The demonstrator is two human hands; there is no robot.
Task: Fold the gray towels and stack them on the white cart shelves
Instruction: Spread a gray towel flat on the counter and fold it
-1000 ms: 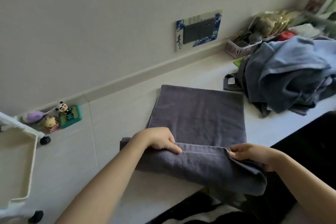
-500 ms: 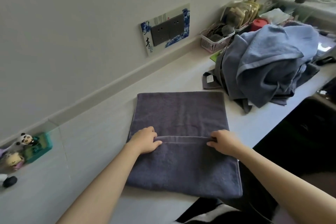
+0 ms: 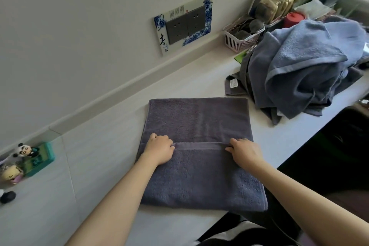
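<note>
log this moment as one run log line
step: folding gray towel | left hand: holds hem edge | right hand: holds hem edge | towel: flat on counter | unfolded towel pile: waiting at right

Bare counter (image 3: 103,166) open just left of left hand (image 3: 159,151), up to toy figures (image 3: 26,161) far left by the wall. Open strip beyond both hands, between gray towel (image 3: 199,175) far edge and wall ledge. Blocked right of right hand (image 3: 246,152): towel pile (image 3: 305,70) close past towel's corner, pink basket (image 3: 242,39) and clutter behind it. Counter edge drops off right.
</note>
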